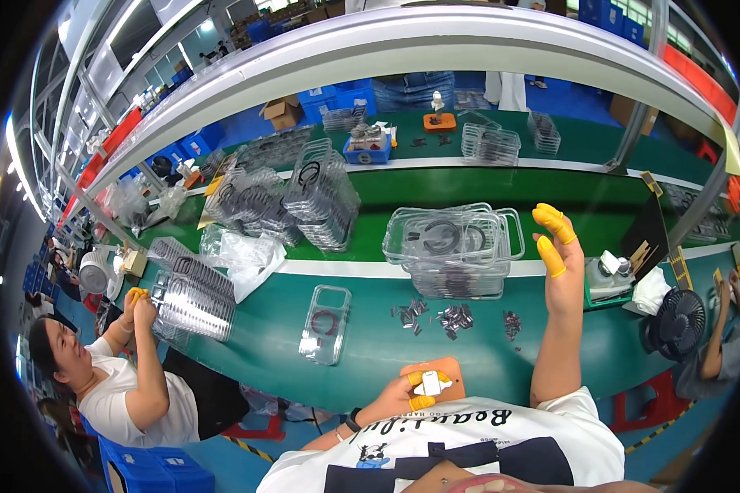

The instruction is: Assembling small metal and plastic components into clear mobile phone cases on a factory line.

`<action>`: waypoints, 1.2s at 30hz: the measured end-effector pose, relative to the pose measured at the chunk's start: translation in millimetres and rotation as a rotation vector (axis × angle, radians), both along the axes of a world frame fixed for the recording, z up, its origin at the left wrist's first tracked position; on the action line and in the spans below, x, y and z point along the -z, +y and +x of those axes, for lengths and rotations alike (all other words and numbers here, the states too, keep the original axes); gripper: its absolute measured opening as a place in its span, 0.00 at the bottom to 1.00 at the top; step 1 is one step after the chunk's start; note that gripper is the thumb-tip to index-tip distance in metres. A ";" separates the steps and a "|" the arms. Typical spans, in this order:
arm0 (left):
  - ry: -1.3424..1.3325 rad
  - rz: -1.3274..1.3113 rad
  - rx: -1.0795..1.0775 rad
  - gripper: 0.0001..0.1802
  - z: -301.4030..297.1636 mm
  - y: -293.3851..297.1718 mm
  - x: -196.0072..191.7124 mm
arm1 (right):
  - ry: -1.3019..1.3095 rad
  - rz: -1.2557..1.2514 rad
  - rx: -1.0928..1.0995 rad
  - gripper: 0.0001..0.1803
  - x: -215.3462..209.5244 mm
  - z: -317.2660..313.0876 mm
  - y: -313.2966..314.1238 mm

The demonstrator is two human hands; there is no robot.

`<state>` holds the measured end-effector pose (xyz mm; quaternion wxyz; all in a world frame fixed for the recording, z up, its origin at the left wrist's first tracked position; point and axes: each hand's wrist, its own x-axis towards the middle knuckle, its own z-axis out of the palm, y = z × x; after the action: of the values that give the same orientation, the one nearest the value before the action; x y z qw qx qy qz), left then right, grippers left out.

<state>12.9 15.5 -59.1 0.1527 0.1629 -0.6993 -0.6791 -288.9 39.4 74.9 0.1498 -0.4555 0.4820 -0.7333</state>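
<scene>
My left hand (407, 393), with yellow finger cots, is closed around a small white plastic piece with a pointed tip (432, 384), over an orange pad (450, 370) at the table's near edge. Raised to the right, my right hand (561, 255) also wears yellow finger cots; its thumb and fingers are apart and nothing shows between them. Left of it stands a stack of clear phone cases (456, 279) with dark rings. A single clear phone case (325, 324) lies farther left. Small dark parts (455, 320) are heaped between the stack and the pad.
Tall stacks of clear cases (321, 197) and a plastic bag (247, 255) are at the left. A co-worker (140, 378) handles cases there. At the right are a green tray with bottles (608, 279) and a black fan (678, 322). A metal beam (403, 37) spans overhead.
</scene>
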 end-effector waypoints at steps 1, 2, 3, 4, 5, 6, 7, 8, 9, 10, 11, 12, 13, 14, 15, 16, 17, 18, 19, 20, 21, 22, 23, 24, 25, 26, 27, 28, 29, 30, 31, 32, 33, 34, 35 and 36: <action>0.008 0.066 0.001 0.23 0.7 0.5 1.7 | -0.003 0.002 -0.011 0.19 -0.2 0.7 -0.9; 0.017 0.133 0.002 0.23 1.3 0.9 2.4 | -0.002 0.003 -0.013 0.19 0.3 2.0 -1.6; 0.020 0.133 0.002 0.23 -0.3 -1.9 -1.1 | -0.018 -0.005 -0.036 0.19 1.4 3.1 -3.8; 0.000 0.044 0.047 0.24 -2.6 -5.4 -8.5 | -0.034 -0.013 -0.059 0.19 2.0 4.1 -5.7; -0.019 -0.045 0.091 0.24 -4.1 -7.7 -13.3 | -0.032 -0.007 -0.064 0.18 1.2 4.8 -6.9; -0.016 -0.046 0.090 0.24 -4.8 -7.3 -14.7 | -0.029 -0.008 -0.065 0.18 1.2 4.8 -7.5; -0.004 0.015 0.085 0.24 -6.0 -7.1 -15.6 | -0.016 0.002 -0.060 0.18 1.3 4.6 -8.3; 0.009 0.075 0.080 0.23 -7.3 -7.6 -15.6 | -0.003 0.011 -0.055 0.18 1.5 4.4 -9.3; 0.013 0.073 0.079 0.23 -8.6 -9.0 -14.3 | 0.001 0.010 -0.057 0.18 1.8 4.2 -9.5; -0.048 -0.054 0.120 0.23 -9.9 -11.2 -12.2 | -0.006 0.010 -0.051 0.18 2.2 4.1 -9.6; -0.110 -0.181 0.160 0.22 -11.0 -12.9 -10.8 | -0.012 0.009 -0.047 0.18 2.4 3.9 -10.1; -0.109 -0.184 0.157 0.22 -11.1 -13.4 -10.1 | -0.011 0.006 -0.049 0.18 2.5 4.6 -10.2; -0.150 -0.217 0.154 0.22 -11.1 -13.7 -9.6 | -0.016 0.007 -0.047 0.18 1.9 5.4 -10.2; -0.192 -0.251 0.150 0.22 -11.2 -13.5 -8.9 | -0.021 0.007 -0.045 0.18 1.7 6.2 -9.6; -0.192 -0.264 0.139 0.22 -12.2 -13.0 -6.0 | -0.039 0.015 -0.041 0.18 2.5 5.1 -9.4; -0.114 -0.091 0.128 0.23 -9.8 -10.5 0.3 | -0.059 0.018 -0.046 0.18 5.1 5.1 -10.8; -0.032 0.081 0.117 0.24 -7.6 -7.1 6.2 | -0.052 0.018 -0.052 0.18 6.9 3.5 -11.8; 0.024 0.288 0.106 0.28 -7.8 -1.9 9.7 | -0.074 0.029 -0.048 0.18 9.5 1.7 -9.7; 0.035 0.356 0.101 0.30 -7.1 -1.6 11.4 | -0.066 0.036 -0.041 0.18 9.7 -0.3 -8.6; 0.046 0.426 0.097 0.32 -6.2 -3.5 10.9 | -0.059 0.044 -0.033 0.18 9.2 -1.2 -10.0; 0.043 0.427 0.093 0.32 -4.6 -2.0 9.1 | -0.063 0.046 -0.036 0.18 9.2 -0.5 -10.2; 0.041 0.424 0.081 0.33 -3.0 -1.8 6.4 | -0.062 0.037 -0.049 0.18 8.1 0.0 -11.4; 0.039 0.422 0.071 0.34 -0.9 -1.1 4.8 | -0.062 0.029 -0.061 0.18 7.4 0.8 -11.9; 0.038 0.426 0.070 0.34 -0.1 -0.5 4.9 | -0.063 0.033 -0.062 0.18 6.1 1.5 -11.7; 0.028 0.336 0.026 0.34 1.1 -0.1 6.1 | -0.056 0.021 -0.058 0.17 4.7 2.8 -10.8; 0.017 0.246 -0.018 0.34 2.3 0.1 7.4 | -0.049 0.011 -0.055 0.17 3.6 3.1 -9.4; -0.034 -0.048 -0.057 0.35 2.7 -3.8 7.0 | -0.052 0.016 -0.051 0.17 3.7 1.9 -8.0; -0.038 -0.043 -0.054 0.35 3.8 -6.3 6.2 | -0.034 0.033 -0.029 0.17 4.2 -0.1 -6.2; -0.064 -0.256 -0.100 0.35 5.2 -8.2 5.4 | -0.016 0.051 -0.007 0.18 5.2 -2.4 -5.3; -0.093 -0.466 -0.147 0.35 7.6 -7.8 5.4 | -0.018 0.042 0.007 0.19 8.8 -4.1 -6.7; -0.102 -0.455 -0.150 0.35 9.6 -7.4 6.3 | -0.053 -0.026 0.001 0.20 11.4 -5.6 -9.0; -0.110 -0.412 -0.177 0.35 11.7 -7.5 7.9 | -0.089 -0.094 -0.006 0.20 13.7 -6.5 -12.0; -0.124 -0.368 -0.218 0.35 14.5 -6.6 9.5 | -0.097 -0.207 -0.014 0.24 14.2 -6.2 -15.3; -0.143 -0.352 -0.249 0.35 17.6 -3.5 12.6 | -0.191 -0.353 -0.088 0.26 5.8 -3.2 -15.0; -0.143 -0.276 -0.267 0.35 17.1 -0.2 17.3 | -0.117 -0.465 -0.143 0.29 -9.1 -7.6 -13.4; -0.149 -0.196 -0.300 0.35 21.0 5.1 21.7 | -0.052 -0.496 -0.136 0.31 -29.4 -12.8 -5.0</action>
<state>33.9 20.6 -80.8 0.2153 0.2994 -0.7394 -0.5633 -301.7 34.4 104.3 0.0946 -0.4907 0.2519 -0.8287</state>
